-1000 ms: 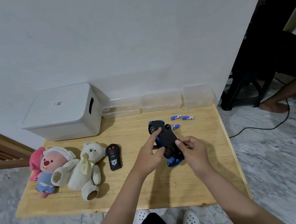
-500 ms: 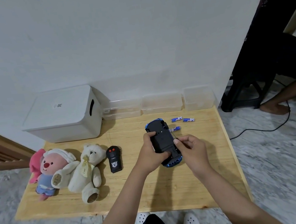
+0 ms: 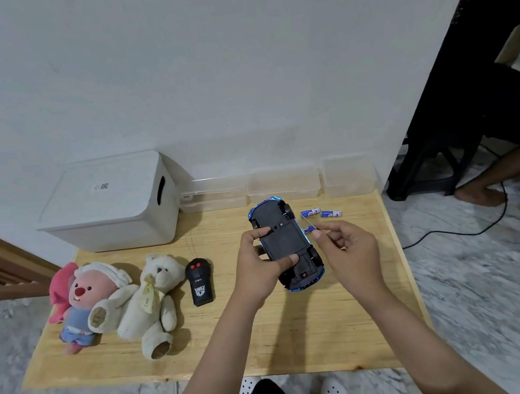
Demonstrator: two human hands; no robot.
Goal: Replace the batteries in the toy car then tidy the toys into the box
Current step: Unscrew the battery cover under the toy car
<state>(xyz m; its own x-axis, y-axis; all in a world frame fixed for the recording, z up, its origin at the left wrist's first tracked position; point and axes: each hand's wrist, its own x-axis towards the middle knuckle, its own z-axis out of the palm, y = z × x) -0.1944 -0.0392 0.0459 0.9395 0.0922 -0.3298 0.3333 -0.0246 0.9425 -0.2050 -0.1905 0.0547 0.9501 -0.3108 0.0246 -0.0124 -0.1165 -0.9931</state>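
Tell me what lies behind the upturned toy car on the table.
Behind the toy car, held by the left hand, lie blue batteries and clear plastic boxes along the wall. A third battery is partly covered by the car and the right hand.

Toy car (image 3: 284,243): black underside, blue body
Batteries (image 3: 320,213): blue and white
Box (image 3: 108,206): white
Remote (image 3: 199,281): black, red buttons
Bear (image 3: 152,300): cream
Table (image 3: 306,335): pale wood
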